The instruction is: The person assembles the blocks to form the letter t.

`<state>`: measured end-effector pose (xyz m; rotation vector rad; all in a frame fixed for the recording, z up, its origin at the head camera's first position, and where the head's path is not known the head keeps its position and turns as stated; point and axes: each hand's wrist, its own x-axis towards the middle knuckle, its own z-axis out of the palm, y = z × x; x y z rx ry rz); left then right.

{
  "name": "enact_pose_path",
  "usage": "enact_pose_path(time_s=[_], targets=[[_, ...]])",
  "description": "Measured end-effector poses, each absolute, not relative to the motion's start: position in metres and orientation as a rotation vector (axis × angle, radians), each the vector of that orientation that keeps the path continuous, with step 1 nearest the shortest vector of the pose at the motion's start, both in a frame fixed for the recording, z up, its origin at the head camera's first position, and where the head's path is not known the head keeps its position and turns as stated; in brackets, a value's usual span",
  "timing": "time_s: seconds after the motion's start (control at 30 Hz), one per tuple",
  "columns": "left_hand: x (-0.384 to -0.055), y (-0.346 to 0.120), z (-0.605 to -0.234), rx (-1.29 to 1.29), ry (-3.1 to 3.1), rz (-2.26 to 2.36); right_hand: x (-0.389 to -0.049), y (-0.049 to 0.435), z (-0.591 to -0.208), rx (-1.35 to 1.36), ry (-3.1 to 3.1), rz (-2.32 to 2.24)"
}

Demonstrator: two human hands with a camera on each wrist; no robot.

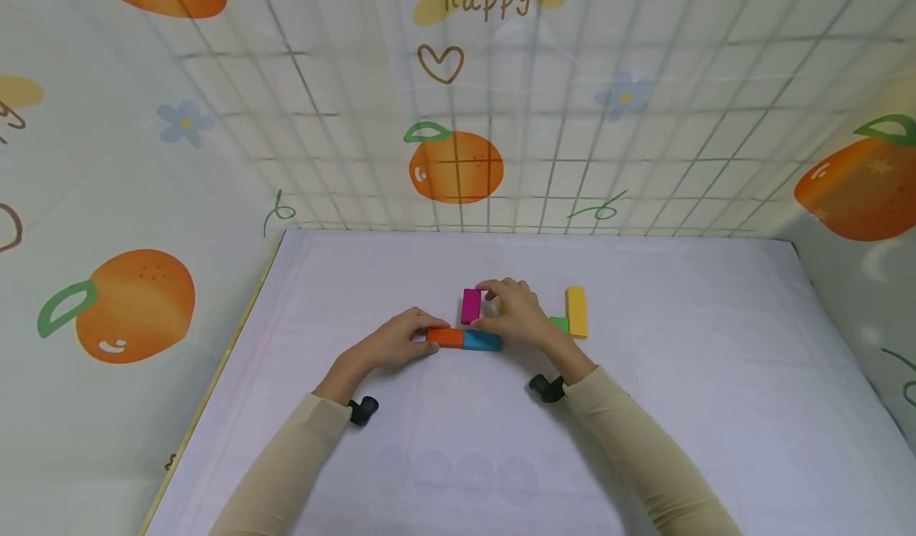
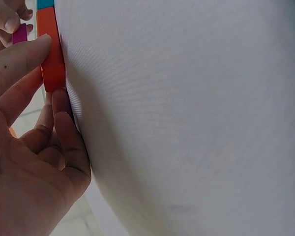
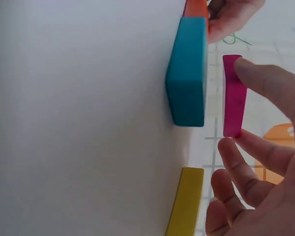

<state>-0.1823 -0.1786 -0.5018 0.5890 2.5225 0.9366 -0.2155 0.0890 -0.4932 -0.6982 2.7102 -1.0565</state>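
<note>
My left hand (image 1: pixel 393 341) pinches the orange block (image 1: pixel 445 337) at its left end, thumb on the near side and fingers over the far side. End to end with the orange block lies a blue block (image 1: pixel 482 340), making one row on the table. Just behind this row is a magenta block (image 1: pixel 471 306), held by my right hand (image 1: pixel 517 313). In the right wrist view the thumb presses one end of the magenta block (image 3: pixel 234 98) and a fingertip meets the other end. A yellow block (image 3: pixel 186 201) shows below the blue one there.
Right of my right hand, a longer yellow block (image 1: pixel 576 312) stands beside a green block (image 1: pixel 560 324), partly hidden by the wrist. The white table (image 1: pixel 716 377) ends at a back wall with a grid and orange prints. Black wrist cameras (image 1: pixel 547 388) hang under both wrists.
</note>
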Motion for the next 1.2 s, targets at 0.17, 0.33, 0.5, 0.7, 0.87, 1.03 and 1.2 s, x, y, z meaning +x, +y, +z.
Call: enact_pose_path(time_s=[0.17,0.33,0.5,0.7,0.87,1.03,1.2], targets=[[-0.182,-0.179,-0.502,0.602,2.527,0.929,-0.214,0.086,-0.497,-0.69,2.714,-1.035],[-0.181,-0.178,-0.502,0.599,2.523,0.933,-0.215,0.083,-0.499,-0.663,2.723,-0.997],[-0.181,-0.178,-0.502,0.577,2.524,0.935,-0.215,0.082,-0.501,-0.647,2.737,-0.962],[-0.181,-0.178,-0.504,0.58,2.532,0.927,-0.214,0.081,-0.501,-0.647,2.75,-0.925],[-0.181,-0.178,-0.503,0.584,2.533,0.925,-0.214,0.079,-0.5,-0.635,2.755,-0.888],[-0.181,-0.178,-0.502,0.585,2.528,0.926,-0.215,0.078,-0.499,-0.633,2.759,-0.848],[-0.182,-0.178,-0.501,0.599,2.534,0.935,-0.216,0.078,-0.497,-0.638,2.75,-0.822]])
